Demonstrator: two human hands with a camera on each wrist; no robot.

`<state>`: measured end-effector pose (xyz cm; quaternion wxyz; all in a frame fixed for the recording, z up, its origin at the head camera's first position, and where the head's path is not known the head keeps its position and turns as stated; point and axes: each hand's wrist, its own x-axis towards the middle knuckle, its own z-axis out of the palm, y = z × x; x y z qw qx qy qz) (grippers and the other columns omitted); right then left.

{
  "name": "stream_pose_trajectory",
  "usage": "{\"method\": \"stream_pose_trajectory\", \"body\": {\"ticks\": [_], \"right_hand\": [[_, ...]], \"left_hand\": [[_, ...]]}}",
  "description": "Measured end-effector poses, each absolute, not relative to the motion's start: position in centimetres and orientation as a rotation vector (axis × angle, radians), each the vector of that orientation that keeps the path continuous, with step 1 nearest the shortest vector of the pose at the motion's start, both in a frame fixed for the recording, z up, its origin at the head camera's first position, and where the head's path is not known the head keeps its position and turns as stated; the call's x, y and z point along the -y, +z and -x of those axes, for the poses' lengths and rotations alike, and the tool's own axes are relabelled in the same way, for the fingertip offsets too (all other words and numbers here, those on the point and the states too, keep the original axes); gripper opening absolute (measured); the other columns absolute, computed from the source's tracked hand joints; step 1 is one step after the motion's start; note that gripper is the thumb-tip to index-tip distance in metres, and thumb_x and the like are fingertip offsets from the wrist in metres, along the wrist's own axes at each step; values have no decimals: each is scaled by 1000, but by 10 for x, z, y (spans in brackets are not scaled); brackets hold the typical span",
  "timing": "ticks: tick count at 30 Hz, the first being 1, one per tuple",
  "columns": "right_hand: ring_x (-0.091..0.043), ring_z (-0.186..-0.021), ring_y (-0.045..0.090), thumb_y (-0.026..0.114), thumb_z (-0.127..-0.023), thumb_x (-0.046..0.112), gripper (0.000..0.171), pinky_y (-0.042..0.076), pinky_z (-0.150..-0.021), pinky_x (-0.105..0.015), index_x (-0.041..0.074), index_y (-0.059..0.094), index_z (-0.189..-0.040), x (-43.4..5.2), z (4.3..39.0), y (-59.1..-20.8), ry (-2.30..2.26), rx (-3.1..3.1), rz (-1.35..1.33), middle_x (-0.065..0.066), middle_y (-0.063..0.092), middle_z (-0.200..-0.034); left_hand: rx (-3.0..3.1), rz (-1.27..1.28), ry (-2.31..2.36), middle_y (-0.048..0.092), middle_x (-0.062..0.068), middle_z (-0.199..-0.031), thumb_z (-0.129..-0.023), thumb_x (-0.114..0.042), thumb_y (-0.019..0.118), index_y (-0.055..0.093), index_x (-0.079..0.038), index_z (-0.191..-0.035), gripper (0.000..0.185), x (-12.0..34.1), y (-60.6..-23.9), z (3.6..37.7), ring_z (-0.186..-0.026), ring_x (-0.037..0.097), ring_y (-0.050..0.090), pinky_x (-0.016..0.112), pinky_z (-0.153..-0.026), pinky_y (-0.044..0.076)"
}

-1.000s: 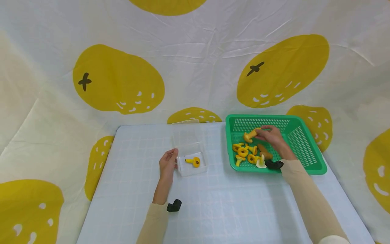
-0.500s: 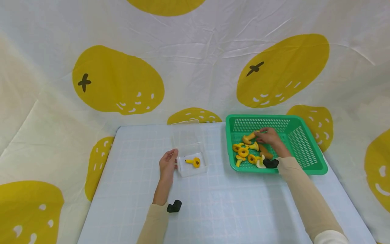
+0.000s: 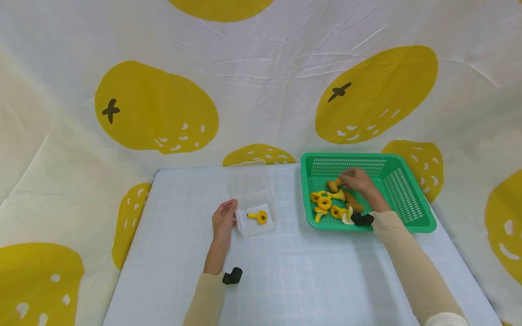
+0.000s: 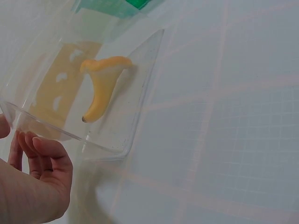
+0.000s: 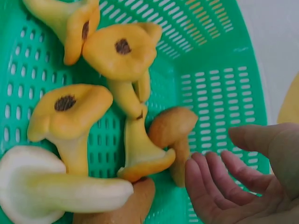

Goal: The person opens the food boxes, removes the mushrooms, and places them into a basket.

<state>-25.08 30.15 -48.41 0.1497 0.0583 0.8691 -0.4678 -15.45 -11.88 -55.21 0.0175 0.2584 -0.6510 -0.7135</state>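
The left hand (image 3: 223, 220) rests at the left edge of the clear box (image 3: 258, 222), near the middle of the table (image 3: 171, 253). Its fingers (image 4: 49, 151) curl loosely against the box wall, it seems to keep the box from sliding; whether they really pinch the wall, one cannot tell. The lid stands open on the far side. One yellow mushroom (image 4: 103, 84) lies inside the box, its cap toward the right.

To the right stands the green basket (image 3: 408, 199), at the far right part of the table. Several mushrooms (image 5: 74, 116) lie in a heap on its left half, yellow ones, a pale one and brown ones. The right hand (image 3: 359, 181) is inside the basket, above the heap. Its fingers (image 5: 219, 179) are relaxed and spread, holding nothing, and the fingertips are just beside a small brown mushroom (image 5: 175, 128), probably because this one lies nearest to the hand.
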Motion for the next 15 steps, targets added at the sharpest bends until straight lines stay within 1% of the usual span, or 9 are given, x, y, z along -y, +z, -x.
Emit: {"method": "stream_pose_trajectory", "body": {"ticks": [6,10,15], "right_hand": [[-47,-120,58,50,-109,24,52,50,-103,-51,-15,42,-143,-289,245,-474,-1399,-2459,-92,-38,51,-138],[-49,-122,57,50,-110,27,53,47,-106,-55,-14,44,-143,-282,240,-468,-1414,-2452,-34,-37,50,-141],[-50,-120,58,51,-109,29,51,45,-107,-58,-11,48,-140,-274,236,-465,-1438,-2461,12,-35,52,-138]], "left_hand": [[2032,-801,-2215,66,10,-114,-96,-42,74,69,-12,-124,42,119,-553,154,-79,17,52,19,-58,46],[2015,-798,-2225,65,14,-117,-95,-42,74,69,-12,-124,42,119,-554,154,-79,17,52,19,-57,45],[2017,-795,-2218,66,9,-111,-95,-43,74,69,-11,-125,43,118,-552,154,-79,18,52,19,-57,45]]}}
